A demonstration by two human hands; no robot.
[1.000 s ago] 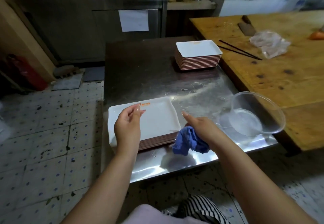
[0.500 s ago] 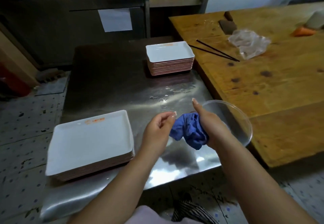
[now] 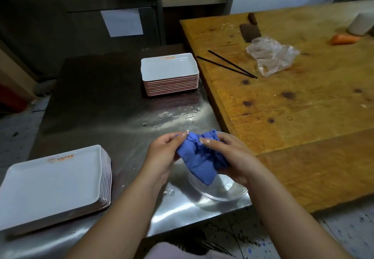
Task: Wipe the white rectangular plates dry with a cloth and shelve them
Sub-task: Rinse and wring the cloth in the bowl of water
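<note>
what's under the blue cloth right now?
A clear bowl on the steel table sits directly below the blue cloth, which the left hand and right hand grip above it. The cloth and hands cover the bowl's far rim; contents unclear.

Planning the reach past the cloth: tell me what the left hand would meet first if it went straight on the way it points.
The left hand points up-right; its fingers already pinch the blue cloth, so that comes first. Beyond it lie the right hand and probably the clear bowl.

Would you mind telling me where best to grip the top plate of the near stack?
Probably by its right short edge, coming from the right. The near stack fans out there, exposing each rim, and the left hand, now gripping the blue cloth, is nearest that side.
</note>
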